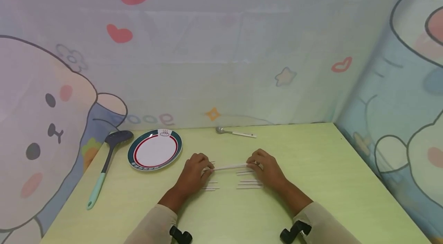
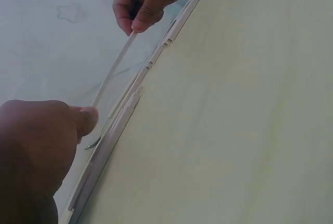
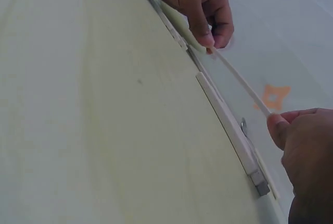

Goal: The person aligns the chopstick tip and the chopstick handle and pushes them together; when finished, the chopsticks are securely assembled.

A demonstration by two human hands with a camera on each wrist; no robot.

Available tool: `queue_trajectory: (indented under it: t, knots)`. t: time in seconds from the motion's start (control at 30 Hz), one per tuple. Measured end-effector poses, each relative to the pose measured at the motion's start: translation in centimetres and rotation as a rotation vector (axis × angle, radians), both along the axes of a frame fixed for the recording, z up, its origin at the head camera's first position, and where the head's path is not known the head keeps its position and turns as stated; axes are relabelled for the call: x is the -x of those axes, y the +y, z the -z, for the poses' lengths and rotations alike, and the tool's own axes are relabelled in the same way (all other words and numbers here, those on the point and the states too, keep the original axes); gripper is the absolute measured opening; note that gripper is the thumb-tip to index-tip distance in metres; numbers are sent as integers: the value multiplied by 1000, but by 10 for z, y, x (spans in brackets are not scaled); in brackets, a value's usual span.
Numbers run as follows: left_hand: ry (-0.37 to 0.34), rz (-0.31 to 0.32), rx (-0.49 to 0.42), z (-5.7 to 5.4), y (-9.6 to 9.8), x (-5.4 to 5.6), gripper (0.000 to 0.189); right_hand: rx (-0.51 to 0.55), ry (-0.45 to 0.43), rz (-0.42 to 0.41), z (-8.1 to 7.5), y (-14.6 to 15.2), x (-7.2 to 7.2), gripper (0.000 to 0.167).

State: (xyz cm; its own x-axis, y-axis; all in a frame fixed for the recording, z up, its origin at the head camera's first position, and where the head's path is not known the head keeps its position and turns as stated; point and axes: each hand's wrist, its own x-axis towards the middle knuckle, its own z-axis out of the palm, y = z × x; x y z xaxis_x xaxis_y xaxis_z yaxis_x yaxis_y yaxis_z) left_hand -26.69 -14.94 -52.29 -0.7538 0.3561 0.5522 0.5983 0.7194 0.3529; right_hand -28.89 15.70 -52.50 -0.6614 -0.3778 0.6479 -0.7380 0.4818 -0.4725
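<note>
A thin white stick [image 1: 230, 166] is held level between both hands, just above the table. My left hand [image 1: 195, 172] pinches its left end between thumb and fingers. At the other end, my right hand [image 1: 268, 171] pinches it the same way. In the left wrist view the stick [image 2: 112, 75] runs straight from hand to hand; the right wrist view shows the stick [image 3: 242, 81] likewise. Below the hands lie several pale thin strips [image 1: 249, 185] on the right and several more strips [image 1: 210, 189] on the left, partly hidden by the left hand.
A white plate with a dark green rim [image 1: 155, 151] lies left of the hands. Beyond it is a dark-headed cooking utensil with a mint handle [image 1: 97, 190]. A small spoon [image 1: 238, 134] lies near the back edge of the pale yellow table [image 1: 328, 167], before a printed cloth backdrop [image 1: 207, 44].
</note>
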Motion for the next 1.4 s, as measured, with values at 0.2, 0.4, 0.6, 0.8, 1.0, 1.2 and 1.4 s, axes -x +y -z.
queue_trajectory:
  t: [0.2, 0.4, 0.6, 0.8, 1.0, 1.2, 1.4]
  knots:
    - [34, -38, -18, 5, -2, 3, 9, -33, -24, 30, 6, 0, 4, 18]
    - [19, -50, -28, 5, 0, 5, 11, -92, -33, 87, 7, 0, 4, 17]
    - [8, -60, -36, 5, 1, 6, 14, -124, -78, 129, 7, 1, 3, 16]
    - [12, -58, -40, 6, 2, 7, 16, -116, -120, 151, 6, 0, 2, 11]
    - [0, -1, -59, 4, -2, 4, 15, -122, -88, 144, 7, 2, 3, 11]
    - [-6, 28, -71, 4, -12, 1, 18, -104, -324, 139, 1, 24, 7, 7]
    - [-72, 67, -78, 3, -18, 0, 15, -14, -420, 57, 5, 53, 14, 8]
